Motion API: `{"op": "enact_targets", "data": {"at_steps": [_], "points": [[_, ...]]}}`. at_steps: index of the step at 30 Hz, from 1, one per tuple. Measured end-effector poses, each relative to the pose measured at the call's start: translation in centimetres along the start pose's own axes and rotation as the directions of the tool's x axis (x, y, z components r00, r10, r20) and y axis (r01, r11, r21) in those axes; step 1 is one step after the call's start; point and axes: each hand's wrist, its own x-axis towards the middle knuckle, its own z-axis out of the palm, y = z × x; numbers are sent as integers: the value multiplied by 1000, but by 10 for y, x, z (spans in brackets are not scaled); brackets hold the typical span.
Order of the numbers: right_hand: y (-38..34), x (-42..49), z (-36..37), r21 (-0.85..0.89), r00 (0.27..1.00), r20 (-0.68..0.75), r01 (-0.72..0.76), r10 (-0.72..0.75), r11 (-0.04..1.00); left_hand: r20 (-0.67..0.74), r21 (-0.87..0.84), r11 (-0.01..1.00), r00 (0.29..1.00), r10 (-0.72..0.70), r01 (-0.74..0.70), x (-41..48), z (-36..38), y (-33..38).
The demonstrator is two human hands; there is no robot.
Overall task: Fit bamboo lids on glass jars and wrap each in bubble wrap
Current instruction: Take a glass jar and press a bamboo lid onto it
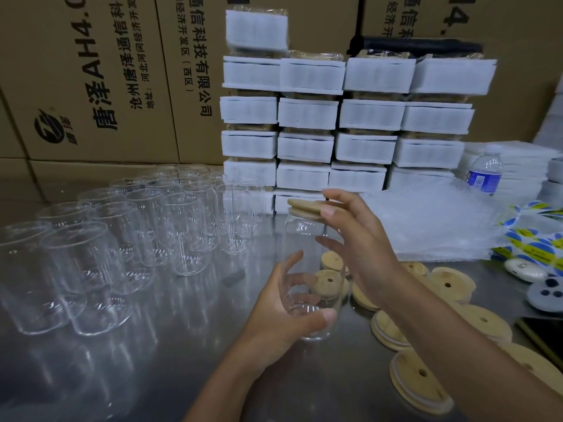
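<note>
Jar point(301, 229): clear glass, upright in front of the person, over the table point(182, 376); whether its base touches the steel cannot be told.
Axis: long axis close to vertical, mouth up, top leaning slightly away from the person.
Lid point(306, 205): bamboo disc lying flat across the jar's mouth, a little askew.
Left hand point(283, 312): grips the jar's lower part, thumb across the near side, fingers curled round the far side and seen through the glass.
Right hand point(356, 236): holds the lid at its right edge, thumb against the rim, forefinger over the top.
Empty jars point(122, 239): many, upright, mouths up, left of the jar.
Loose lids point(451, 283): scattered flat, right of the jar and behind it, each with a small hole.
Bubble wrap point(432, 220): heap of sheets, right of the jar and further back.
White packs point(365, 114): stacked in rows behind the jar.
Bottle point(484, 172): water, blue label, far right of the jar.
Cartons point(91, 86): printed brown wall behind the jar, to the left.
</note>
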Motion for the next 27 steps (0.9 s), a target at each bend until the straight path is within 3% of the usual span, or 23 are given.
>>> {"op": "enact_targets", "data": {"at_steps": [4, 7, 14, 19, 23, 27], "points": [[-10, 2, 11, -108, 997, 52, 68, -63, 992, -5, -5, 1000, 1000, 8, -8, 0, 1, 2], [-8, 0, 18, -139, 995, -30, 94, -99, 986, -9, -21, 999, 1000, 26, -26, -1, 3, 4], [-7, 3, 21, -116, 998, -25, 59, -62, 991, -27, -80, 996, 999, 42, -44, -5, 5, 8], [-5, 10, 15, -209, 1000, -5, 16, -18, 978, -35, -72, 997, 999, 31, -33, -5, 3, 7], [-4, 15, 15, -193, 998, 53, -9, 19, 981, -49, -49, 998, 999, 23, -25, -4, 0, 6], [-10, 15, -2, -273, 980, 197, 33, 22, 961, -73, -33, 999, 997, 12, -15, -2, -2, 4]]}}
